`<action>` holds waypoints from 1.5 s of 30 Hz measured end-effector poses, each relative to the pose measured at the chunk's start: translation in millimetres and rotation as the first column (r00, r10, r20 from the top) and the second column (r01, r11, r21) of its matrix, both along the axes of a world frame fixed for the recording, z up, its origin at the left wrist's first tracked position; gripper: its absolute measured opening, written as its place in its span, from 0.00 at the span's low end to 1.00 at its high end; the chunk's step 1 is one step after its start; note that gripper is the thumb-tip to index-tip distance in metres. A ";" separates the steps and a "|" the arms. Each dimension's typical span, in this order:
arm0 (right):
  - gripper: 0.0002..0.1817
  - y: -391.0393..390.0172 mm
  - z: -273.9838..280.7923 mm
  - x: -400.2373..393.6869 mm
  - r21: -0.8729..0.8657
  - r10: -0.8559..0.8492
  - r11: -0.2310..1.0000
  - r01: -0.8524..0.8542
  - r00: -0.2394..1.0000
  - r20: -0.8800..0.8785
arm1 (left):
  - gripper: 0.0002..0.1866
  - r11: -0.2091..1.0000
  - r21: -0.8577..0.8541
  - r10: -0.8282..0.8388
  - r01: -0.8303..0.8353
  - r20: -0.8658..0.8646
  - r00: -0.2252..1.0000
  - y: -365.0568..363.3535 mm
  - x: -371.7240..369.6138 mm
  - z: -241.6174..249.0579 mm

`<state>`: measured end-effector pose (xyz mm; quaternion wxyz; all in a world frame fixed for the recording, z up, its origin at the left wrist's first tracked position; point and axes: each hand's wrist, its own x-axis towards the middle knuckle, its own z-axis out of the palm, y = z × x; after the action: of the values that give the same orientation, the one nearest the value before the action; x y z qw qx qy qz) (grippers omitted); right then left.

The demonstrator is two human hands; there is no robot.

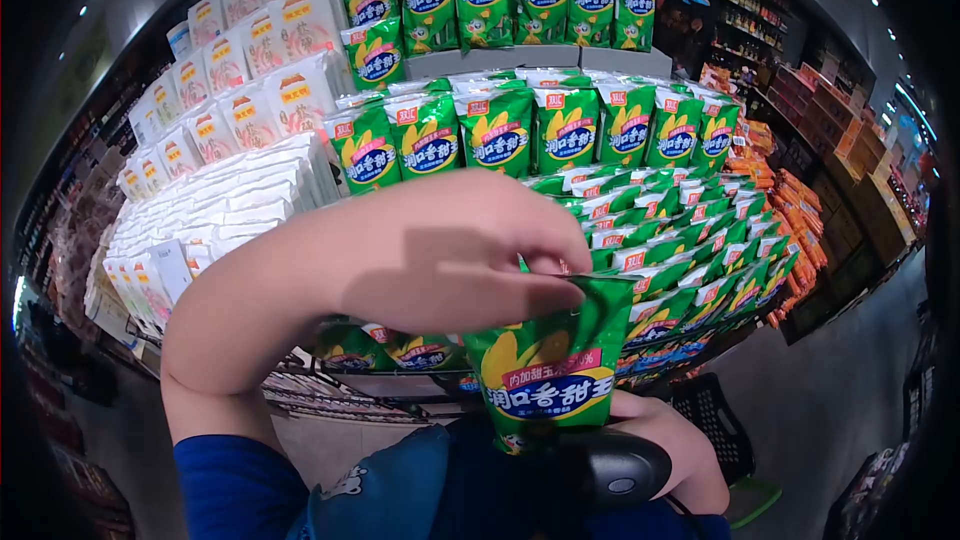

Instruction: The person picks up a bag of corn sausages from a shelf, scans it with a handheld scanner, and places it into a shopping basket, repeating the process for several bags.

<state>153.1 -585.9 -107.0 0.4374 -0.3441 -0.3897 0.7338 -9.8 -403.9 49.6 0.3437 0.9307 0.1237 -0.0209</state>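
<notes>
My left hand (500, 250) reaches across from the left and pinches the top edge of a green sausage bag (550, 375), which hangs upright in front of my body. Corn cobs and a blue label are printed on the bag's front. Low on the right, my right hand (665, 445) is closed around a black handheld scanner (615, 470), right by the bag's lower edge. Most of its fingers are hidden behind the scanner and the bag. More green bags (680, 250) of the same kind stand in packed rows just beyond my left hand.
White packs (220, 190) fill the left of the display, with upright green bags (480, 135) at its back. Orange packs (790, 210) are heaped on the right. A black plastic crate (715, 425) sits on the floor at lower right. Stocked shelves line both sides.
</notes>
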 end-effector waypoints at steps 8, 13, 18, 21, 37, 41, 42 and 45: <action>0.39 -2.1 -2.6 -6.9 -0.077 -0.313 0.949 0.307 0.945 -0.094 | 0.09 0.937 0.324 -0.215 0.129 0.247 0.945 36.0 -10.0 7.8; 0.35 -8.3 10.5 -28.2 0.038 -0.720 0.675 0.737 0.645 0.256 | 0.15 0.947 0.267 0.100 -0.179 0.285 0.953 98.4 -34.1 96.3; 0.39 -15.5 -20.6 -13.5 -0.053 -0.772 0.620 0.783 0.620 0.140 | 0.12 0.597 0.550 0.401 -0.584 0.426 0.811 126.6 -22.9 142.8; 0.45 -12.4 -20.8 -17.0 0.069 -0.737 0.642 0.763 0.590 0.329 | 0.13 0.577 0.578 0.465 -0.578 0.350 0.813 194.6 -17.0 149.6; 0.40 -22.3 -85.5 -16.8 -0.013 -0.872 0.460 0.888 0.454 0.182 | 0.16 0.673 0.360 0.553 -0.646 0.335 0.763 413.5 -19.7 46.3; 0.43 -20.4 -84.9 -11.3 -0.160 -0.886 0.448 0.880 0.460 0.050 | 0.12 0.684 0.397 0.555 -0.612 0.261 0.790 409.8 -22.9 20.0; 0.44 -19.1 -62.3 -21.5 0.058 -0.824 0.548 0.835 0.526 0.211 | 0.12 0.671 0.473 0.496 -0.572 0.287 0.819 415.4 -23.7 13.0; 0.46 -9.1 -41.6 -36.5 0.344 -0.777 0.625 0.701 0.512 0.367 | 0.12 0.672 0.495 0.462 -0.550 0.300 0.835 416.4 -23.7 12.8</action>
<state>116.5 -594.9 -148.7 0.6209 -0.6137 -0.3556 0.3338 -33.5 12.5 62.4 0.0543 0.9166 0.3515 0.1826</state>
